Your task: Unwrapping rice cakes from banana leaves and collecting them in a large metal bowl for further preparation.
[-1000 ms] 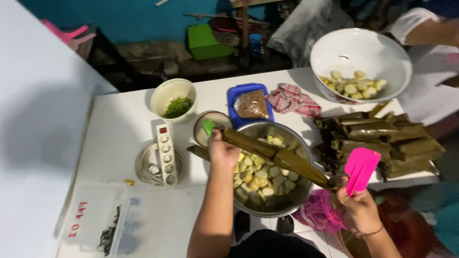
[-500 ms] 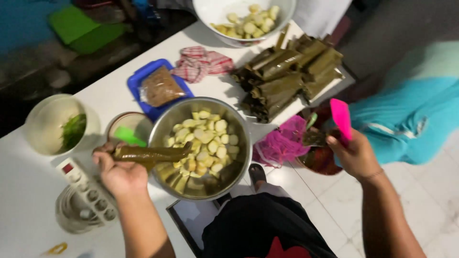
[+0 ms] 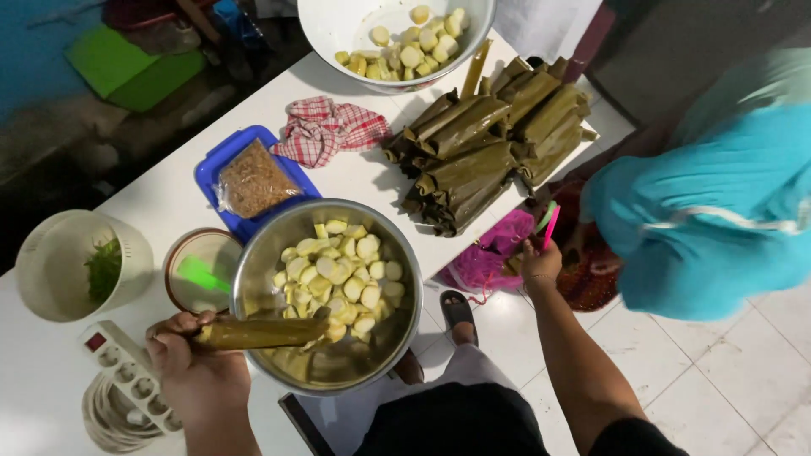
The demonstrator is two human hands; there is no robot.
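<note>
Left hand (image 3: 196,369) clenched round a leaf-wrapped roll (image 3: 263,333), held level over the near rim of the steel bowl (image 3: 253,262), likely so pieces drop in | right hand (image 3: 538,263) grips a pink tool (image 3: 550,228) down right of the table (image 3: 169,181) | wrapped rolls (image 3: 481,139) piled far right.

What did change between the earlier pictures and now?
The right hand carried the pink tool off the table, down toward the pink bag. The left hand keeps holding the leaf roll over the metal bowl. The bowl stayed put.
</note>
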